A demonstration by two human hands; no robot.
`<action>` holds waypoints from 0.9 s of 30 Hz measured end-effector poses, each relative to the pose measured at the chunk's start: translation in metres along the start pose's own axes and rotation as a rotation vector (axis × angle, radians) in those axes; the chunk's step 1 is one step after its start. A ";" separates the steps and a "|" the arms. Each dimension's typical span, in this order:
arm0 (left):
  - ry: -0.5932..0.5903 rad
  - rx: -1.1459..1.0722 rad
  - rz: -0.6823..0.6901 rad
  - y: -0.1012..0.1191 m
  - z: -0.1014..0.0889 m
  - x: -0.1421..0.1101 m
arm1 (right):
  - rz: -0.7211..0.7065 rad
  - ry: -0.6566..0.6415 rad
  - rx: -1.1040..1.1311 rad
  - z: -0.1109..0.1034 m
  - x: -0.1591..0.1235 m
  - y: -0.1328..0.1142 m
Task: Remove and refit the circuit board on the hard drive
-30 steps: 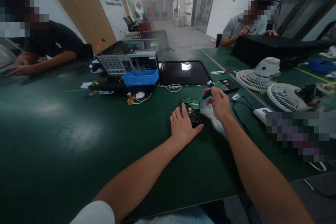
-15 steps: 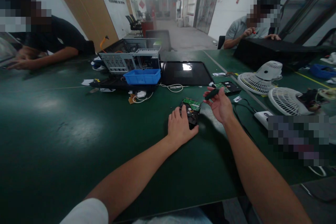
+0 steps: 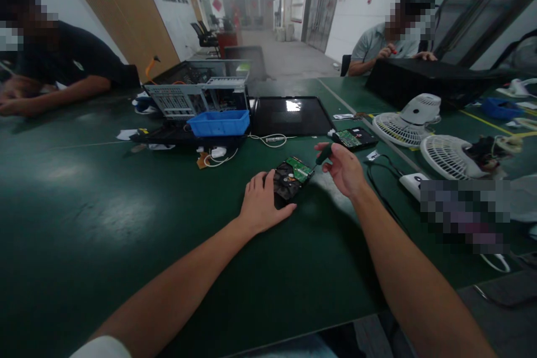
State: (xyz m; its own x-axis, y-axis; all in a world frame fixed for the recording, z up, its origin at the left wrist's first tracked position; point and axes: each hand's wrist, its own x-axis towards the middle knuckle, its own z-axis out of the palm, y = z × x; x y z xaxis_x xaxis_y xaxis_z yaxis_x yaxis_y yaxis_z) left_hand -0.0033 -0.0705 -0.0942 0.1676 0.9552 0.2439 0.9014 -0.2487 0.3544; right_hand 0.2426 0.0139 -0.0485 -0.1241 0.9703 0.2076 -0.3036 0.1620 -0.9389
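Observation:
A hard drive [image 3: 288, 180] lies on the green table, its black casing and green circuit board facing up. My left hand [image 3: 262, 202] grips its near left side, thumb along the near edge and fingers over the left part. In my right hand [image 3: 344, 169] is a screwdriver [image 3: 324, 154] with a dark green handle. It is tilted, and its thin shaft points down to the right edge of the drive by the circuit board. Whether the tip sits in a screw is too small to tell. Another hard drive [image 3: 356, 137] lies beyond my right hand.
An opened computer case [image 3: 180, 102] stands at the back left, with a blue tray [image 3: 220, 124] before it. A black panel [image 3: 293, 114] lies beside it. White fan parts [image 3: 400, 127], cables and a power strip [image 3: 413, 182] are on the right. Two people sit across the table.
The hard drive has turned clockwise and shifted a little left. My left hand has moved left with it and uncovered more of its casing. My right hand keeps the screwdriver at its right edge.

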 end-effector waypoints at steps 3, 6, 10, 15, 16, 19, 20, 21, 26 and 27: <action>0.036 0.049 -0.049 0.004 0.005 -0.001 | -0.001 -0.020 0.024 0.001 -0.001 -0.002; 0.065 0.072 -0.087 0.006 0.009 0.000 | 0.017 -0.026 0.058 0.002 -0.001 -0.002; 0.089 0.096 -0.138 0.007 0.007 0.000 | 0.076 -0.029 0.121 0.000 0.001 -0.001; 0.081 0.101 -0.142 0.007 0.004 0.000 | 0.081 -0.041 0.094 -0.003 0.001 -0.001; 0.077 0.094 -0.139 0.007 0.004 -0.001 | 0.077 -0.042 0.081 -0.004 0.000 -0.001; 0.074 0.062 -0.138 0.007 0.003 -0.002 | 0.067 -0.031 0.049 -0.007 0.000 -0.001; 0.079 0.047 -0.142 0.005 0.003 -0.002 | 0.064 -0.025 0.042 -0.007 0.001 -0.001; 0.088 0.028 -0.145 0.003 0.003 -0.001 | 0.059 -0.019 0.038 -0.008 0.001 0.000; 0.087 -0.139 -0.140 -0.031 0.001 0.020 | 0.025 0.003 0.013 -0.008 0.002 0.000; 0.095 -0.148 -0.137 -0.042 0.000 0.027 | 0.021 0.002 0.009 -0.008 0.002 0.000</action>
State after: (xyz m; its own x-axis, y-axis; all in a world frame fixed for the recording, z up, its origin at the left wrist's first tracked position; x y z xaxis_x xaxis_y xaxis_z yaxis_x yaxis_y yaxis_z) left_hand -0.0364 -0.0345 -0.1025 0.0030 0.9639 0.2664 0.8437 -0.1455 0.5167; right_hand 0.2497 0.0171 -0.0504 -0.1282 0.9738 0.1876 -0.3097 0.1404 -0.9404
